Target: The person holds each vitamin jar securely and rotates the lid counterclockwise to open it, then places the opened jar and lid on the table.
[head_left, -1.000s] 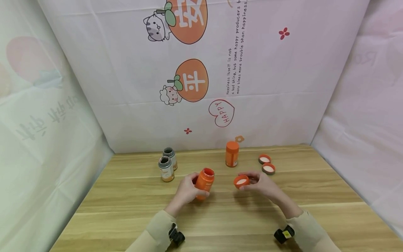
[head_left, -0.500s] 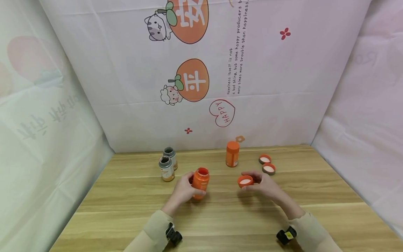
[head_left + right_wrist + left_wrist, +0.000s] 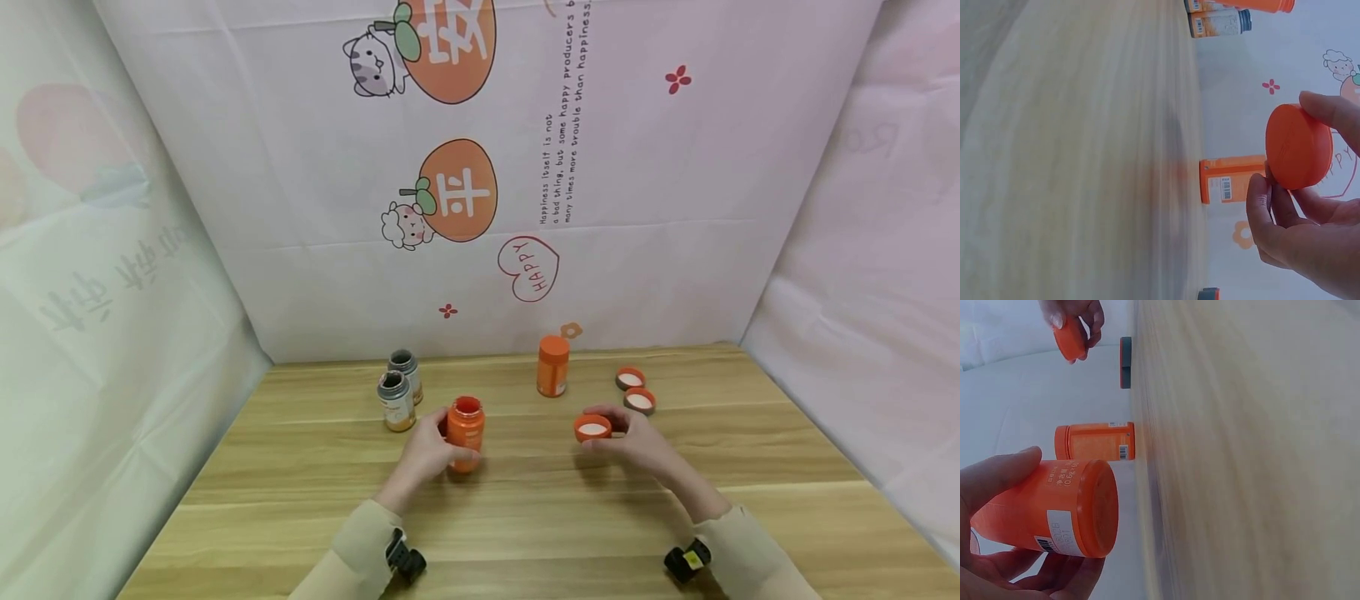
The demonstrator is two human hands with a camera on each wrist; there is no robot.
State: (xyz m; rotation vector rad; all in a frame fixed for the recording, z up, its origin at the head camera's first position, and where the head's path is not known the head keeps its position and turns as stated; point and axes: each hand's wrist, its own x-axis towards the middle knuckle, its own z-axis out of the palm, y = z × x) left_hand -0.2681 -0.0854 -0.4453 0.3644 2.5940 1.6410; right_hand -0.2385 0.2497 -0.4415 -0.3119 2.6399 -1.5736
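Table [image 3: 525,533]: an arm sweeping low across it could topple whatever stands there.
Left hand [image 3: 429,454]: curled round the open orange jar [image 3: 467,433], left of centre, lifted, its base showing in the left wrist view. A slack grip would probably drop it; a sharp tilt could spill anything inside. Contents cannot be made out.
Right hand [image 3: 637,442]: pinches the orange lid [image 3: 592,432] between thumb and fingers, above the table, white liner up. Held by its rim, it might slip and roll if the pinch loosens; fitted to the jar without being turned over, it would not seat.
Capped orange jar [image 3: 552,375]: upright behind the gap between the hands; a forward reach by either might knock it.
Grey-necked jars [image 3: 397,408]: left hand near the front one; an outward swing could tip both, as they stand close. Cannot tell whether they touch.
Grey lids [image 3: 640,402]: beyond the right hand, liners up; a brush of the knuckles might push them about.
Count, hands: two, both holding.
Count, jars: four; two orange (one open, one capped), two grey-necked, both uncapped.
Count, loose lids: three; one orange in hand, two grey on the table.
Count, wrist cameras [image 3: 408,565]: two.
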